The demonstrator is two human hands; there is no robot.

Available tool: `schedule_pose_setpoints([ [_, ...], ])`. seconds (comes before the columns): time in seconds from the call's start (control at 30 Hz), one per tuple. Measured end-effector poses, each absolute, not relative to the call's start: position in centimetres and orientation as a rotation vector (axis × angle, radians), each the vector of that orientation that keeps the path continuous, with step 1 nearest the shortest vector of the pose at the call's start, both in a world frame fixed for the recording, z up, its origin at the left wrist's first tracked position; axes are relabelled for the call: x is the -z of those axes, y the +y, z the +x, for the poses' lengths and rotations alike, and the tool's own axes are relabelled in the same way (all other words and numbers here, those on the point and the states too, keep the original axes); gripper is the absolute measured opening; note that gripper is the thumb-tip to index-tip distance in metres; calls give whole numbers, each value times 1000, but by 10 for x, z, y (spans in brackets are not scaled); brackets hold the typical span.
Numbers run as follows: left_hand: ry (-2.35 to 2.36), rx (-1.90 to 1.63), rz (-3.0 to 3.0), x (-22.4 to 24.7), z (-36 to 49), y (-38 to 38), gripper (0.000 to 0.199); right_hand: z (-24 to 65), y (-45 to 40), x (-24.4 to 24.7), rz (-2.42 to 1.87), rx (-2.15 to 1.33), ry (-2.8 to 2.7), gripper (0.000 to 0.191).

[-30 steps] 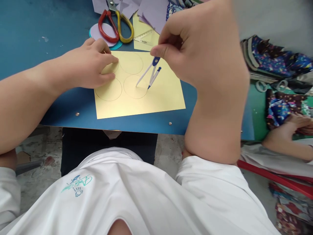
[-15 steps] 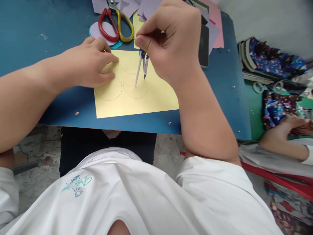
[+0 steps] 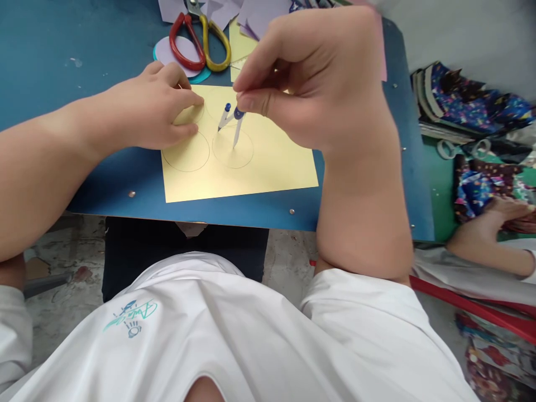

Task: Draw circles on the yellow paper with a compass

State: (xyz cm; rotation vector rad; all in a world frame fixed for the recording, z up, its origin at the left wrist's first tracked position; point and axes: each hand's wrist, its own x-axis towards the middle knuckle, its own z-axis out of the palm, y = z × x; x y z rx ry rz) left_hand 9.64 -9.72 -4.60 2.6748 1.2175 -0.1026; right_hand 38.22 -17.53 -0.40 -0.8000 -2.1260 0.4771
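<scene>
Right grip (image 3: 239,99) is pinching the top of a blue-and-white compass (image 3: 237,124), its legs just below the fingertips over the yellow sheet (image 3: 272,162). Left grip (image 3: 171,109) is kinda spread, pressing on that sheet's left side, looks like.

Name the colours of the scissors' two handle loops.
One loop is red, the other loop yellow; the head view shows both.

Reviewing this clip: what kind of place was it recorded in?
Probably a classroom or craft room: a blue desk holds yellow paper with circles drawn on it, large scissors lie nearby, and another person's arm rests at a neighbouring green desk.
</scene>
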Motion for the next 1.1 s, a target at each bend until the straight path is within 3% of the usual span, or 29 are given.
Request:
schedule_pose_setpoints([
  [0.37, 1222, 114, 2669, 47, 97, -96, 86, 414, -175, -12, -736, -688, -2188, 1],
  [0.57, 1207, 112, 2673, 47, 97, -96, 87, 415, -171, -12, -743, -710, -2185, 31],
  [0.9, 1230, 121, 2662, 48, 97, -96, 84, 395, -173, 1, -685, -712, -2082, 41],
  [1.1, 1225, 117, 2669, 46, 98, -96, 88, 381, -173, 3, -716, -654, -2033, 23],
])
